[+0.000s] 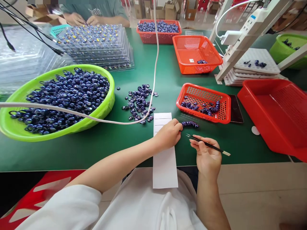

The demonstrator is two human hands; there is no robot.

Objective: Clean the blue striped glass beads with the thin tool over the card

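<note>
My left hand (pixel 168 134) lies across a long white paper strip (pixel 165 169), its fingers closed at the left end of a curved row of dark purple-blue ring pieces (pixel 190 124). Whatever its fingertips grip is hidden. Black tweezers (pixel 208 144) with a pale end are held in my right hand (pixel 208 155), their tips pointing left, just below the row and apart from it. Lines cross the upper part of the strip. Left of the strip's top, many loose dark pieces (pixel 139 101) are scattered on the green table (pixel 134 140).
A green basket (pixel 111 95) heaped with dark pieces stands left. Red baskets (pixel 227 110) (pixel 176 48) and a large red bin (pixel 261 118) are on the right. A white cable (pixel 115 122) crosses the table. Stacked clear trays (pixel 127 54) stand before another person (pixel 100 11).
</note>
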